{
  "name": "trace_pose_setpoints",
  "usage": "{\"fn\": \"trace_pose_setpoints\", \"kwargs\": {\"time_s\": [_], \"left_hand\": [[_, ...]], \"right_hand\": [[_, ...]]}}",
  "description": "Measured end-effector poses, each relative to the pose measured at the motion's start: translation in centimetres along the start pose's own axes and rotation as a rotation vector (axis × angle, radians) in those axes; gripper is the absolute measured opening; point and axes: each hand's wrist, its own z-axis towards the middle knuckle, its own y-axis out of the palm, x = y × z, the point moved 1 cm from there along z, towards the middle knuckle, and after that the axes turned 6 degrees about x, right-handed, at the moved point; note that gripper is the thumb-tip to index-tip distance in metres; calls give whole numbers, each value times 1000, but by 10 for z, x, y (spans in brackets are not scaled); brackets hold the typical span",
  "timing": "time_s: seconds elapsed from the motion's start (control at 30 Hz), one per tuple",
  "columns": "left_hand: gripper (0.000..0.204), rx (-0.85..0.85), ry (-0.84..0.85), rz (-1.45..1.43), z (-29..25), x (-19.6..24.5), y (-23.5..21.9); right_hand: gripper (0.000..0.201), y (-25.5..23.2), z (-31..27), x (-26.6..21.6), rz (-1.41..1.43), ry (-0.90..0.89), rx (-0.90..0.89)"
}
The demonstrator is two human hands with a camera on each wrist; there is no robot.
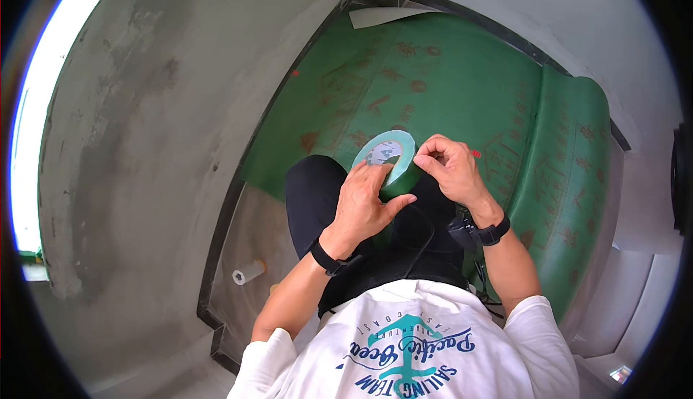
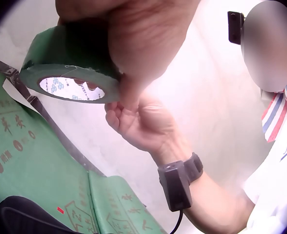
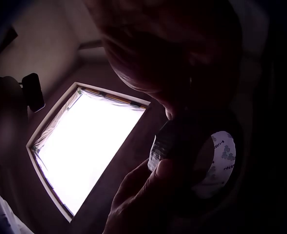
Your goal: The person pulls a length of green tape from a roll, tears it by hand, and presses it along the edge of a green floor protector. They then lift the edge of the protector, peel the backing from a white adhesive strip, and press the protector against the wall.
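Observation:
A wide roll of green tape (image 1: 404,181) with a white printed core is held over the person's lap. The left hand (image 1: 363,204) grips the roll from its near left side, fingers reaching into the core and thumb along the outer face. At the roll's right edge, the right hand (image 1: 458,171) has thumb and forefinger brought together on the tape, its other fingers curled. Seen from the left wrist, the roll (image 2: 60,46) is tilted with its core facing down. The right wrist view is dark, with the printed core (image 3: 225,161) showing beside the hands.
Green printed sheeting (image 1: 447,59) covers the floor ahead, its right part (image 1: 567,168) raised in a fold. A small white roll (image 1: 249,272) lies on the floor at left. Bare grey walls (image 1: 166,110) surround the area, and a bright window (image 3: 90,151) stands to one side.

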Motion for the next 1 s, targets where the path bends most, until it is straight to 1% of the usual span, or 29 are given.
{"fn": "trace_pose_setpoints", "kwargs": {"time_s": [0.03, 0.07, 0.1, 0.13, 0.17, 0.23, 0.27, 0.3, 0.33, 0.37, 0.43, 0.5, 0.57, 0.6, 0.63, 0.7, 0.73, 0.8, 0.93, 1.0], "left_hand": [[56, 5, 14, -13, 0, -1, 0], [57, -23, -24, -28, 1, 2, -3], [57, 13, 35, -29, 1, 1, -3], [58, 0, 21, -46, 2, 0, -3], [59, -13, 10, -65, 2, -1, -3], [60, 3, 1, -71, 0, -4, 0], [61, 11, -3, -79, -1, -4, 2], [61, 6, 3, -92, -2, -4, 2], [61, 15, -60, -109, -4, -5, 1], [61, 22, -122, -131, -6, -6, 3], [60, 12, -140, -142, -6, -8, 6], [59, 7, -114, -100, -4, -7, 6], [57, 0, -119, -80, -2, -4, 7], [56, 25, -64, -55, -2, -2, 7], [56, 51, -11, -30, -1, 0, 8], [55, 24, -14, 5, -1, -2, 9], [55, -1, -19, 44, -2, -4, 9], [55, -12, -5, 60, 1, -2, 8], [54, -28, 44, 133, 4, -1, 16], [54, -43, 63, 145, 5, 0, 16]], "right_hand": [[13, 1, 1, -1, 7, 0, -20], [12, 1, 0, -2, -84, -76, -13], [12, 2, 0, -6, -174, -156, -3], [10, 4, 0, -10, -232, -222, -7], [10, 5, 0, -9, -231, -224, -17], [12, 3, 1, -8, -343, -333, -5], [12, 3, 2, -10, -345, -333, -5], [13, 1, 2, -11, -249, -228, -25], [14, -4, 1, -13, -160, -116, -37], [14, -10, 0, -12, -181, -104, -18], [19, -13, 2, -9, -134, -128, -34], [20, -13, 0, -11, -176, -151, -13], [20, -9, -2, -8, -332, -266, -41], [20, -8, -3, -10, -392, -309, -49], [20, -7, -4, -10, -394, -306, -45], [17, -3, -4, -8, -512, -414, 18], [17, -1, -4, -7, -514, -413, 20], [13, 4, -4, -3, -564, -424, 84], [11, 1, -3, 0, -598, -418, 101], [9, 0, 0, 0, -657, -370, 79]]}}
